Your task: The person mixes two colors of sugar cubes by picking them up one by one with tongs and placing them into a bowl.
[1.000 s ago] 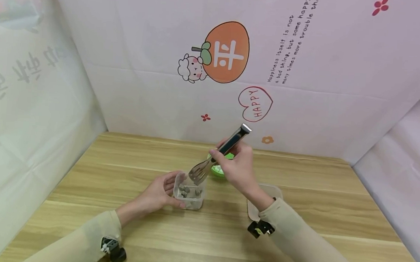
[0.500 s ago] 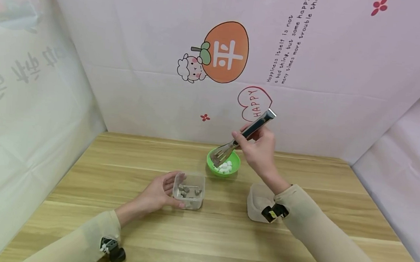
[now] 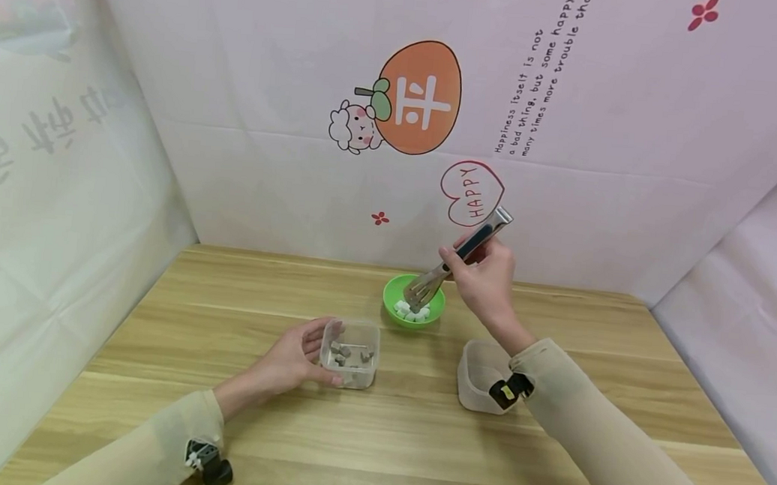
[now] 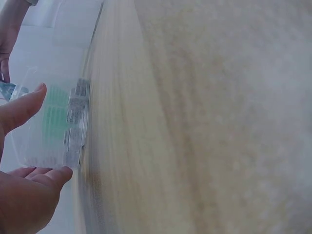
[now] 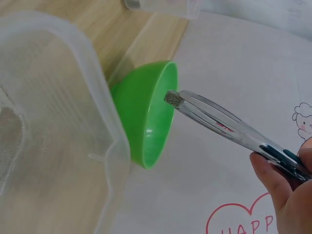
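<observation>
My right hand (image 3: 488, 283) grips metal tongs (image 3: 475, 242) with dark handle panels, tilted so the slotted tips overlap the green bowl (image 3: 390, 291) in the head view. A small grey cube (image 5: 173, 99) is pinched between the tips at the bowl's mouth, seen in the right wrist view. White lumps (image 3: 402, 306) lie inside the bowl. To the left, my left hand (image 3: 283, 361) holds a clear plastic container (image 3: 367, 378) by its sides, thumb at the near side and fingers at the far side. Several grey cubes (image 3: 339, 351) lie on that container's floor.
Another translucent container (image 3: 474, 396) stands right of centre, partly behind the right wrist's camera (image 3: 510, 390). Beyond the wooden table (image 3: 387, 453) rises a printed white backdrop (image 3: 264, 189), close behind the bowl.
My right hand has carried the tongs rightward from above the clear container to the green bowl, and the tips have dropped slightly toward it. The left hand and its container stay put.
</observation>
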Demonstrator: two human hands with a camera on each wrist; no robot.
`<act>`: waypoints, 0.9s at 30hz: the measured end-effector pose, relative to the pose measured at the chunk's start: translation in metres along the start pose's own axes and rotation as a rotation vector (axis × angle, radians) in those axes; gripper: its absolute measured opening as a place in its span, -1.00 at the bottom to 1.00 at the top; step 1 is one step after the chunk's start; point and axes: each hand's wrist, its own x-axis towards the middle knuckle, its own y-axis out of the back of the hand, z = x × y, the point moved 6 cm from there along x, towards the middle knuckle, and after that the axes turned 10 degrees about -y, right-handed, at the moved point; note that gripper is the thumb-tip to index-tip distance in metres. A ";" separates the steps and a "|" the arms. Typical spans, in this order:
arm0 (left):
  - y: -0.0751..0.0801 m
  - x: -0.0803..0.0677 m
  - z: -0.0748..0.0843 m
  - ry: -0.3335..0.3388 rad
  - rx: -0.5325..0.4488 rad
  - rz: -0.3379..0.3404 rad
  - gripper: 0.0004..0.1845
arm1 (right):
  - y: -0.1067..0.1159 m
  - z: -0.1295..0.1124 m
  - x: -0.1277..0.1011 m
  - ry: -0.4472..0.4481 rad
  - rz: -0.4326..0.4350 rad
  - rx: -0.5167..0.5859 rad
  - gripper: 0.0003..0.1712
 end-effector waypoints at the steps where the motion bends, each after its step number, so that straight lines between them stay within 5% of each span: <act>1: 0.000 0.000 -0.001 0.001 -0.002 0.000 0.12 | 0.000 0.001 0.000 -0.003 0.001 -0.006 -0.80; 16: 0.001 0.000 -0.002 0.004 0.007 0.003 0.13 | 0.005 0.005 -0.004 -0.046 0.024 -0.038 -0.80; 27: 0.001 0.000 -0.003 0.004 0.020 -0.002 0.12 | -0.002 -0.022 -0.025 0.044 -0.031 -0.012 -0.80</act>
